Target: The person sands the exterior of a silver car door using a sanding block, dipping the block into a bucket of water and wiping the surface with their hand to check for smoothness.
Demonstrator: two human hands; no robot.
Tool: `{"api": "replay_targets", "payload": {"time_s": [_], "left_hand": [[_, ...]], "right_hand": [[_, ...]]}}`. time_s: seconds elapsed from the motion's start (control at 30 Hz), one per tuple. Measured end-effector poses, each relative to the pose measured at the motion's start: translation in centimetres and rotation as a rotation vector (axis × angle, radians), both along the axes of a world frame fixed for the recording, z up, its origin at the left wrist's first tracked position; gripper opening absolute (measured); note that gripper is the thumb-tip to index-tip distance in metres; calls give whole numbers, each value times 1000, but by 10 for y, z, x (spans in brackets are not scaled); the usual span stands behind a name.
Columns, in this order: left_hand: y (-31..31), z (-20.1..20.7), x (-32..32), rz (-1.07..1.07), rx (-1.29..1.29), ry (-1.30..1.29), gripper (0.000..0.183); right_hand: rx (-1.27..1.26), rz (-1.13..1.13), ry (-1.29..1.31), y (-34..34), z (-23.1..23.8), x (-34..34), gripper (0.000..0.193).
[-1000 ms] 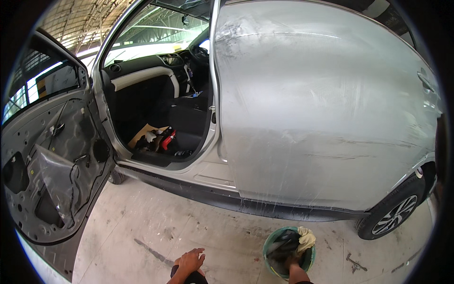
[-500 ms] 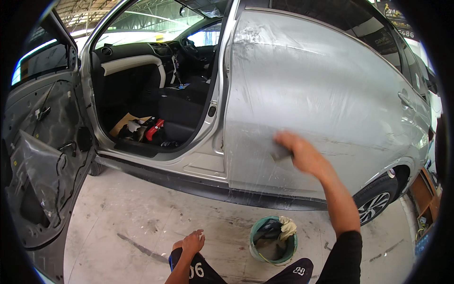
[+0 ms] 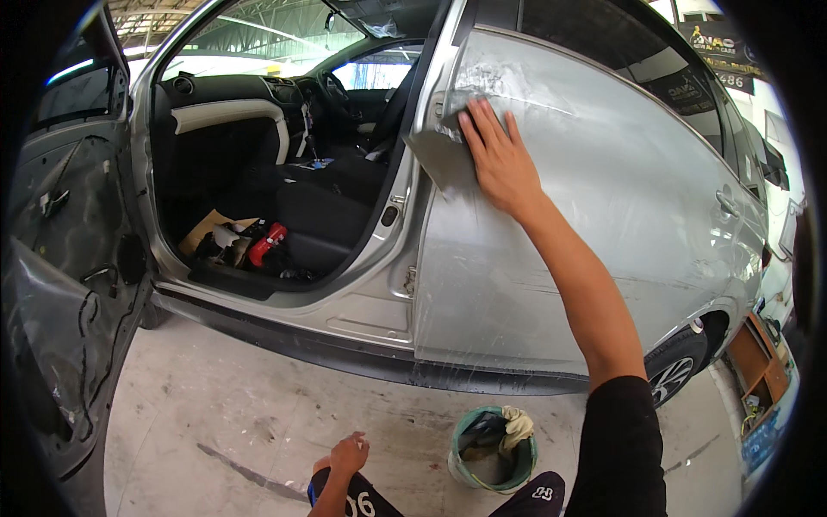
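Note:
My right hand (image 3: 498, 159) lies flat on the upper front part of the silver rear door (image 3: 551, 250), fingers stretched upward. Beneath it, a dark grey sheet of sandpaper (image 3: 438, 158) is pressed to the panel. The sheet's left part sticks out past the door's front edge, and the rest is hidden under my palm. The door's surface looks dull and wet, with pale streaks and scratches. My left hand (image 3: 348, 453) rests at my left knee, fingers loosely bent and a little apart, with nothing seen in it.
A green bucket (image 3: 457, 457) of murky water stands on the floor before me, a pale cloth (image 3: 517, 426) over its rim. An open front door (image 3: 60, 284), inner trim removed, is at left. Beyond the rear wheel (image 3: 672, 379) stands a wooden shelf (image 3: 758, 362).
My right hand has moved up and left across the door with the sandpaper, from the lower middle to the upper front edge. My left hand stays at my knee, its fingers more bent.

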State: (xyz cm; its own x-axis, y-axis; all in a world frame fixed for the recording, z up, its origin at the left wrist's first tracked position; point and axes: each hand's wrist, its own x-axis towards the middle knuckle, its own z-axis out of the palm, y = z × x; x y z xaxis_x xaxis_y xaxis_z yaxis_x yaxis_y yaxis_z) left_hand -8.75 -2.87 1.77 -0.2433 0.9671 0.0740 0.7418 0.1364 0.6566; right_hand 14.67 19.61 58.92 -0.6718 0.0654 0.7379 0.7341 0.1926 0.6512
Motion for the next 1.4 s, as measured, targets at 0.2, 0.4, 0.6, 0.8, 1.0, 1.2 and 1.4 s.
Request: {"api": "replay_targets", "payload": {"time_s": [0.2, 0.4, 0.6, 0.8, 1.0, 1.2, 1.4], "left_hand": [[3, -6, 0, 6, 37, -25, 32], [8, -4, -7, 1, 3, -42, 32], [9, -11, -8, 44, 11, -75, 33], [8, -8, -9, 50, -32, -54, 35], [5, -13, -20, 75, -39, -119, 34], [7, -15, -17, 85, -26, -18, 33], [6, -7, -17, 63, -74, -78, 35]], "right_hand": [[-31, 38, 64, 12, -33, -6, 55], [3, 48, 103, 7, -8, -15, 54], [-30, 87, 81, 10, -30, -3, 56], [-1, 50, 128, 3, -7, -10, 58], [5, 82, 125, 6, 0, -4, 58], [-38, 29, 136, 7, 0, 13, 60], [-81, 46, 24, 7, 11, 9, 63]]}}
